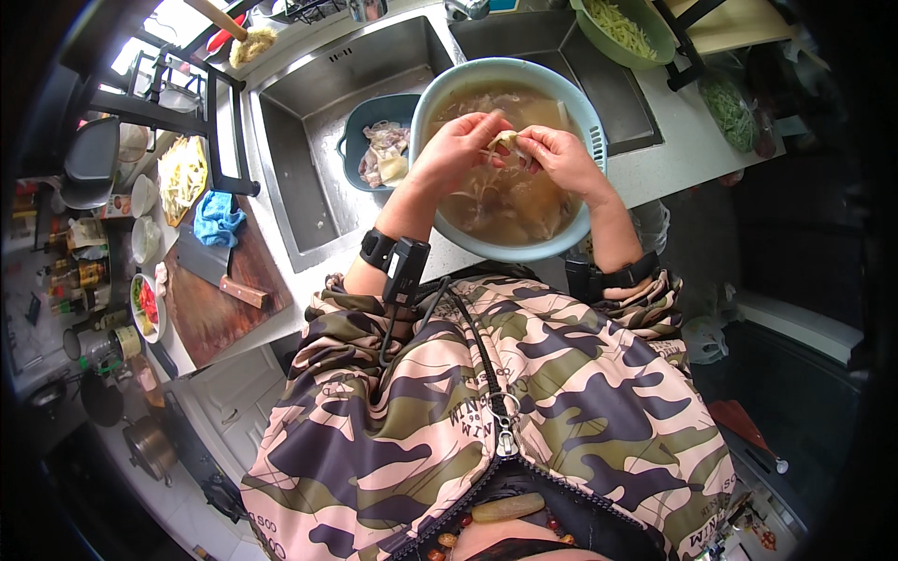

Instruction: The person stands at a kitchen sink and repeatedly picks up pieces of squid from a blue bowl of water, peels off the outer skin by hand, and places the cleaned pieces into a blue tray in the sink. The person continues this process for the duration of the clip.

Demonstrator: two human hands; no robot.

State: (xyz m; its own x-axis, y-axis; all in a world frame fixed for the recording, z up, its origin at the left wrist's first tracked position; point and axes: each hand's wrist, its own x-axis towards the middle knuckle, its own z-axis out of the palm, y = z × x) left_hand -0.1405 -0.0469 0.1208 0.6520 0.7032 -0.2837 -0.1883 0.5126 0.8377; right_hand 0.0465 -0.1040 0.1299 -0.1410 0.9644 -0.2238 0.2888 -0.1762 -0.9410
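Over a large pale blue plastic basin [429,112] of cloudy brown water, my left hand [468,144] and my right hand [558,156] hold a small pale, yellowish piece of what looks like raw meat [506,142] between them. The fingers of both hands pinch it, and thin strands hang near the fingertips. More pieces lie under the murky water [523,203], some blurred by it. Left of the basin, a dark blue-green colander [358,116] in the sink holds pale raw pieces [384,151].
A double steel sink [298,196] lies beneath. Left is a wooden cutting board [203,308] with a cleaver [210,259] and blue cloth [217,219]. A plate of pale strips [182,175] stands behind it. A green bowl of shreds [631,59] sits at upper right.
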